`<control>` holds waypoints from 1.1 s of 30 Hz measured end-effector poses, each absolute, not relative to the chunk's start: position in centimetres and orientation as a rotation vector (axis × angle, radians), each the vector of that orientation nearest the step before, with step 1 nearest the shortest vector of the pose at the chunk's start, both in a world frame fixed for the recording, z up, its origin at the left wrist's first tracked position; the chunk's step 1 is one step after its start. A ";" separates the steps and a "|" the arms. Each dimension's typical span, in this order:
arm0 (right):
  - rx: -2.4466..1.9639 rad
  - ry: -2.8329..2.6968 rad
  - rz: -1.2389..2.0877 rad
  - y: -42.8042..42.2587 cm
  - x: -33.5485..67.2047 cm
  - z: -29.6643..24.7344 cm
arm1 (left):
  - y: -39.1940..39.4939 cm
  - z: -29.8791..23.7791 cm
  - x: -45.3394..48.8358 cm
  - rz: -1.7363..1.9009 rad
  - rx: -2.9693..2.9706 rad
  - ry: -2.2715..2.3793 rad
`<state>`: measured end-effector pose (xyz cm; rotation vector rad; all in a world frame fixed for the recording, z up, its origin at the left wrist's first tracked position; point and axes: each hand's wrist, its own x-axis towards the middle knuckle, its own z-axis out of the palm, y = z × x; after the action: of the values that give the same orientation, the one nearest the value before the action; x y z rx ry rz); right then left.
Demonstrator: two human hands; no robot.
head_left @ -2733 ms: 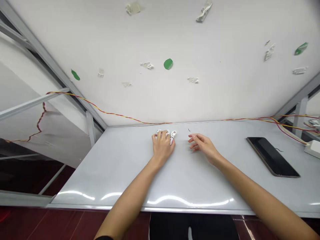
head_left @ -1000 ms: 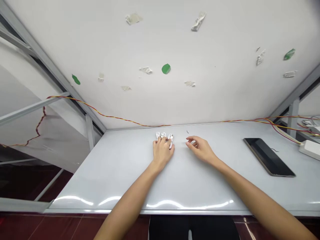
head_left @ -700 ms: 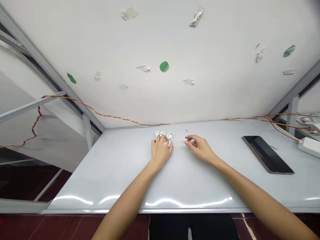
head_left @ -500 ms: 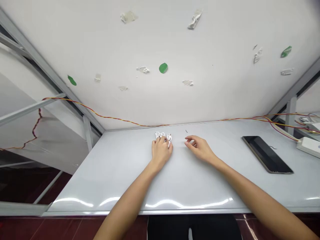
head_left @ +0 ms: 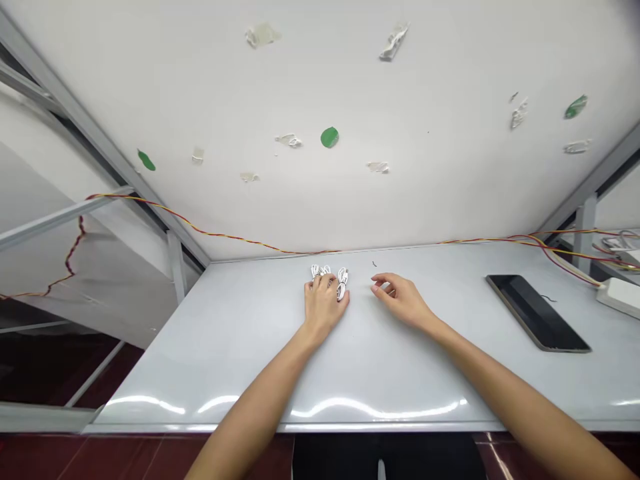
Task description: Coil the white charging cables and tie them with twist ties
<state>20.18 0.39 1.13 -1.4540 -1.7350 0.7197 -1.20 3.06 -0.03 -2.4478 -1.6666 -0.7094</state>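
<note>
Near the back of the grey-white table, my left hand (head_left: 324, 303) is curled over several small bundles of white cable, its fingers pressed down on them. One coiled white cable (head_left: 343, 283) shows between its thumb and forefinger; the tops of other white cables (head_left: 320, 270) stick out past the fingertips. Part of the bundles is hidden under the hand. To the right, my right hand (head_left: 397, 297) hovers or rests at the tabletop with thumb and fingers bent and slightly apart, nothing visible in them. A tiny dark scrap (head_left: 374, 264) lies beyond its fingertips.
A black phone or tablet (head_left: 537, 313) lies on the right of the table (head_left: 225, 353). Behind it stands a white power strip (head_left: 620, 295). Twisted red and yellow wires (head_left: 220, 235) run along the white wall (head_left: 280, 213), which bears green stickers and tape remnants. Metal frame posts border both sides.
My left hand has shifted slightly, its thumb lower, and more of the coiled cable beside it shows. My right hand has hardly moved. The whole view has shifted a little.
</note>
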 end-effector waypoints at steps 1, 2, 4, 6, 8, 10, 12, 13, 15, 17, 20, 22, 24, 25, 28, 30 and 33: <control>-1.449 -1.736 0.718 0.4 20.2 1.1 | 3.0 0.0 -1.2 -0.710 -2.448 -1.668; -1.445 -1.737 0.716 0.4 20.2 1.0 | 3.0 0.0 -1.2 -0.711 -2.449 -1.668; -1.433 -1.745 0.707 0.3 20.2 1.0 | 3.0 0.1 -1.1 -0.718 -2.448 -1.666; -1.424 -1.762 0.693 0.3 20.3 0.9 | 2.9 0.2 -1.1 -0.745 -2.439 -1.648; -1.420 -1.783 0.669 0.4 20.3 0.8 | 2.6 0.4 -0.9 -0.786 -2.439 -1.598; -1.410 -1.803 0.623 0.5 20.4 0.7 | 2.2 0.6 -0.8 -0.812 -2.459 -1.530; -1.398 -1.823 0.570 0.7 20.5 0.6 | 1.9 0.7 -0.7 -0.819 -2.489 -1.474; -1.398 -1.832 0.550 0.7 20.6 0.6 | 1.8 0.7 -0.7 -0.815 -2.502 -1.458; -1.403 -1.845 0.530 0.8 20.7 0.4 | 1.7 0.7 -0.7 -0.789 -2.519 -1.458; -1.417 -1.851 0.526 0.8 20.8 0.3 | 1.8 0.6 -0.7 -0.731 -2.533 -1.487; -1.412 -1.871 0.517 0.7 20.7 0.3 | 1.9 0.4 -0.8 -0.628 -2.576 -1.510; -1.399 -1.887 0.511 0.7 20.5 0.3 | 2.0 0.3 -0.7 -0.604 -2.609 -1.509; -1.392 -1.901 0.511 0.6 20.4 0.3 | 2.0 0.1 -0.7 -0.635 -2.656 -1.502; -1.390 -1.908 0.508 0.6 20.4 0.3 | 2.0 0.0 -0.7 -0.665 -2.687 -1.490; -1.377 -1.943 0.485 0.7 20.5 0.3 | 2.1 -0.2 -0.7 -0.798 -2.798 -1.427; -1.360 -1.987 0.457 0.7 20.6 0.2 | 2.1 -0.2 -0.7 -0.906 -2.862 -1.382; -1.356 -2.093 0.392 0.6 20.6 0.1 | 1.9 -0.1 -0.7 -0.983 -2.868 -1.424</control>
<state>20.61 0.65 0.09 -1.3562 -2.0933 0.3918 -0.69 1.94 -0.13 -2.8679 -1.4238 -0.9832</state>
